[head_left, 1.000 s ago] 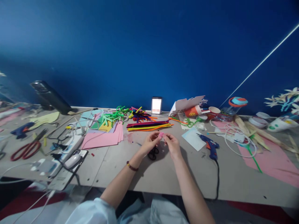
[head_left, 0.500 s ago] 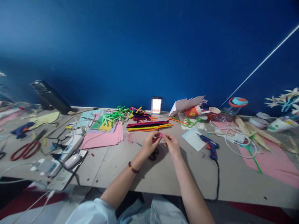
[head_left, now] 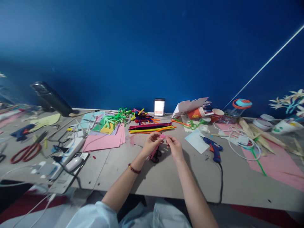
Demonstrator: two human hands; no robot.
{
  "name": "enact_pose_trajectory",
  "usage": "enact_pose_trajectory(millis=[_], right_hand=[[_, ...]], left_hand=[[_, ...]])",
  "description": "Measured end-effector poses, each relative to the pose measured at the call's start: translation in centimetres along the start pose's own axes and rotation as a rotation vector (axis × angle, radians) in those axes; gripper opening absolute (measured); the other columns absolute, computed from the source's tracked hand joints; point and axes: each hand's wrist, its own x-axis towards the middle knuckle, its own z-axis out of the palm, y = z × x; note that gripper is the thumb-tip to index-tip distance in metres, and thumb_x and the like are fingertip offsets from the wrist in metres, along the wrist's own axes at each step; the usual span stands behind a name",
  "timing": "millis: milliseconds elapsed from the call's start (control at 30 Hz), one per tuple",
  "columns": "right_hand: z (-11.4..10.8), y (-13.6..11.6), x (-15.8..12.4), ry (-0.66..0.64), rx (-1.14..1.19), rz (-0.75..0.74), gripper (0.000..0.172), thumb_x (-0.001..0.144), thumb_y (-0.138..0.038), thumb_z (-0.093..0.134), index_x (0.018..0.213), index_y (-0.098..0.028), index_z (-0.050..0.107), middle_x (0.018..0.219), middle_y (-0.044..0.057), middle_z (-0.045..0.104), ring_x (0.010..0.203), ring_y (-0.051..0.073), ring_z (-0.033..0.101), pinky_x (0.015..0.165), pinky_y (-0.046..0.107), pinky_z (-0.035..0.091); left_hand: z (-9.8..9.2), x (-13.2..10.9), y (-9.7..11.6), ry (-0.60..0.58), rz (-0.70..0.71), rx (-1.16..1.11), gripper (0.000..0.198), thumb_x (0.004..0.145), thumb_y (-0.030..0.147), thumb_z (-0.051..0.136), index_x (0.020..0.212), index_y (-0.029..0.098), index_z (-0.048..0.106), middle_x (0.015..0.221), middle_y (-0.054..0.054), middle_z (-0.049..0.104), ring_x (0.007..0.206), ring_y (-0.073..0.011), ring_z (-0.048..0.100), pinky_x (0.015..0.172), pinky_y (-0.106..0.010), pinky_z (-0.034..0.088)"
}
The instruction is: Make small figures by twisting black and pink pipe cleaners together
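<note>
Near the middle of the table my left hand (head_left: 152,144) is closed in a pinch on a pink pipe cleaner (head_left: 162,136), whose top looks like a small curled bit. Pink strands hang below the palm, partly hidden by it. My right hand (head_left: 174,147) is closed too, its thumb and forefinger pinching at the right side of the same pink piece. Under the hands lie scissors with black handles (head_left: 156,156), partly covered. Just beyond is a row of straight pipe cleaners (head_left: 152,127) in purple, yellow and orange.
Pink paper sheets (head_left: 104,141), a power strip (head_left: 67,155) and red-handled scissors (head_left: 27,152) lie left. Green bent pipe cleaners (head_left: 121,117) are behind. To the right are a light-blue paper (head_left: 197,141), a blue glue gun (head_left: 215,148) with its cord, and paper cups (head_left: 217,114).
The pink curl shows more openly between my fingertips, and pink strands now show below my left palm. My left wrist has shifted slightly to the left.
</note>
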Motion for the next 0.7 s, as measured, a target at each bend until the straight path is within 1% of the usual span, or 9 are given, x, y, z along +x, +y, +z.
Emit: enact_pose_trajectory(millis=[200, 433, 600, 700], right_hand=[[-0.14, 0.29, 0.12, 0.024, -0.012, -0.009, 0.037, 0.061, -0.052, 0.071, 0.073, -0.018, 0.064, 0.056, -0.004, 0.052, 0.05, 0.009, 0.042, 0.047, 0.021, 0.034], [-0.02, -0.02, 0.04, 0.029, 0.024, 0.017, 0.037, 0.058, -0.051, 0.074, 0.071, -0.018, 0.063, 0.057, -0.004, 0.054, 0.048, 0.008, 0.041, 0.046, 0.021, 0.031], [-0.04, -0.08, 0.08, -0.033, 0.054, 0.045, 0.036, 0.059, -0.05, 0.074, 0.072, -0.018, 0.065, 0.059, -0.002, 0.057, 0.049, 0.009, 0.043, 0.046, 0.022, 0.032], [0.03, -0.28, 0.0, -0.013, 0.047, 0.024, 0.034, 0.059, -0.049, 0.074, 0.069, -0.018, 0.064, 0.057, -0.003, 0.056, 0.048, 0.009, 0.042, 0.046, 0.022, 0.031]], left_hand=[[-0.1, -0.04, 0.5, -0.048, -0.097, -0.106, 0.029, 0.065, 0.032, 0.077, 0.083, 0.014, 0.062, 0.074, -0.001, 0.065, 0.062, -0.0091, 0.061, 0.063, -0.021, 0.05], [-0.08, -0.15, 0.88, -0.08, -0.168, -0.155, 0.031, 0.061, 0.032, 0.079, 0.081, 0.014, 0.064, 0.072, -0.002, 0.067, 0.062, -0.0106, 0.062, 0.064, -0.022, 0.05], [-0.14, -0.19, 0.64, -0.092, -0.165, -0.139, 0.029, 0.063, 0.031, 0.078, 0.082, 0.014, 0.065, 0.074, -0.002, 0.068, 0.063, -0.0114, 0.063, 0.067, -0.024, 0.05], [-0.26, -0.04, 0.29, -0.096, -0.125, -0.088, 0.026, 0.067, 0.031, 0.075, 0.085, 0.014, 0.067, 0.079, -0.003, 0.069, 0.068, -0.0119, 0.063, 0.071, -0.025, 0.049]])
